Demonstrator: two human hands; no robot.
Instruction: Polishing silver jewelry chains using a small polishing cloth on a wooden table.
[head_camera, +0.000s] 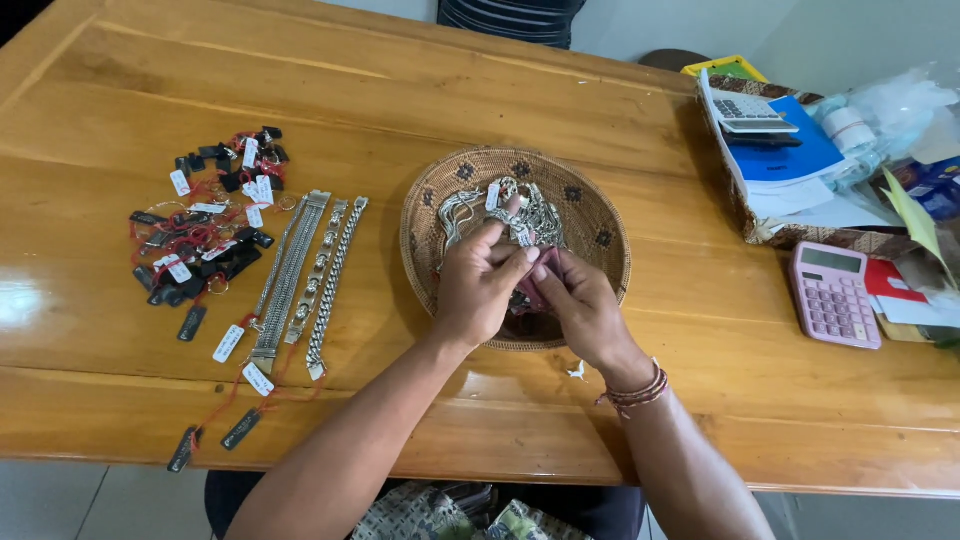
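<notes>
Centrally, a small dark-red piece (540, 283) is pinched between the two hands, over the near half of a woven basket (597, 216). The left hand (478, 285) is closed on it from the left, fingers curled, with silver chain (530, 218) touched by the raised fingertips. The right hand (582, 308) is closed on the piece from the right, a beaded band (636, 392) worn at its wrist. What exactly the piece is cannot be told. More silver jewellery with white tags is heaped in the far half of the basket, just beyond the grip.

Left of the basket, a little apart, flat bracelets (300, 275) are laid side by side, and farther left a pile of black tags on red cords (205, 225) is spread. To the right, well apart, a pink calculator (833, 293) is set near a box of papers (775, 160). Bare wood is left between basket and near table edge (480, 465), where a white scrap (577, 371) lies. The table is glossy golden wood; pale floor is seen below it.
</notes>
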